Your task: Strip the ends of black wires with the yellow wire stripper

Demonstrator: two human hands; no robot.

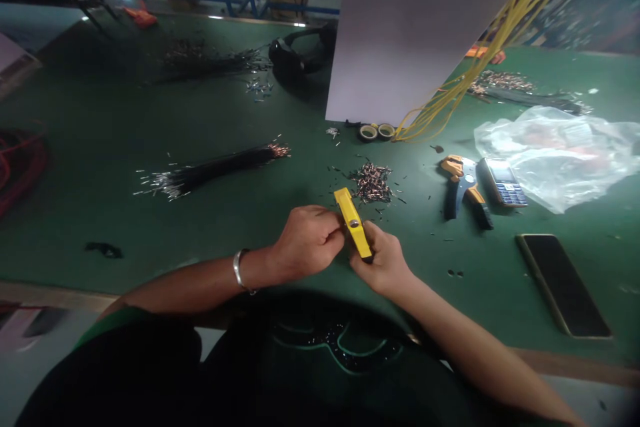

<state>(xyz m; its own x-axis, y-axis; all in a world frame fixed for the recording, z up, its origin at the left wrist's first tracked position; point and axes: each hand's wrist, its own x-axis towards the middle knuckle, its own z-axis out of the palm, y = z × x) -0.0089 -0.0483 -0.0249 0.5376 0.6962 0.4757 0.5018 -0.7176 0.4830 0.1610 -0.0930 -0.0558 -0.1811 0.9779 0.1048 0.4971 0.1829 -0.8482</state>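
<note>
My right hand [384,259] is wrapped round a yellow hand tool [355,223] with a round metal pivot. It looks like wire pliers, but the exact kind does not show. Close beside the tool's left side, my left hand [310,240] is closed with its fingers pinched together. Whatever it holds, if anything, is hidden. Just beyond the tool lies a pile of small copper-coloured and black pieces [372,183]. To the left, a bundle of black wires [220,169] rests on the green table [150,233], with bare copper ends on its right and silvery tips on its left.
At right are an orange-and-blue wire stripper [465,190], a keypad phone [504,181], a smartphone [565,285] and a clear plastic bag [560,147]. A white panel [395,33] stands ahead, with tape rolls [377,132] at its foot and yellow wires [465,80] hanging beside it.
</note>
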